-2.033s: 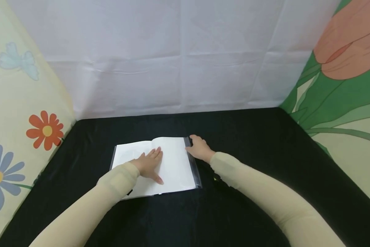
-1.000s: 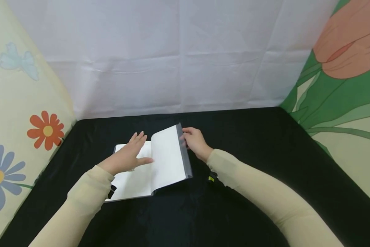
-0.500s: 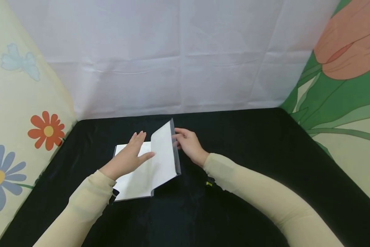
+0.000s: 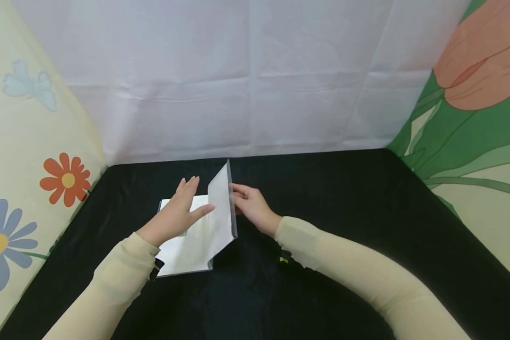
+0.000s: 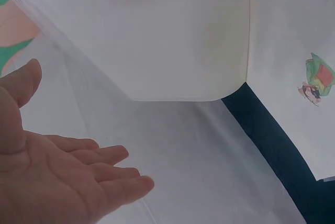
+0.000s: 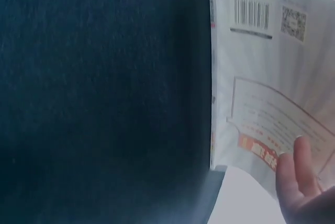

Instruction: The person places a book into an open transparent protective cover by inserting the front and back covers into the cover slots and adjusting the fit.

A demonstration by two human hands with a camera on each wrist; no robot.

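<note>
White book (image 4: 191, 245) is lying open on the black cloth (image 4: 323, 198), spine running away from the person; right hand (image 4: 248, 208) is pressing straight fingers behind the near-upright cover (image 4: 220, 212), while left hand (image 4: 178, 212), flat and relaxed, is hovering just left.

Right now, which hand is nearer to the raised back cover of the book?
Right. The right hand touches the raised back cover from outside; the left hand lies on the open page, thumb near the cover's inner side.

Head high; wrists close on book (image 4: 203, 226)
</note>
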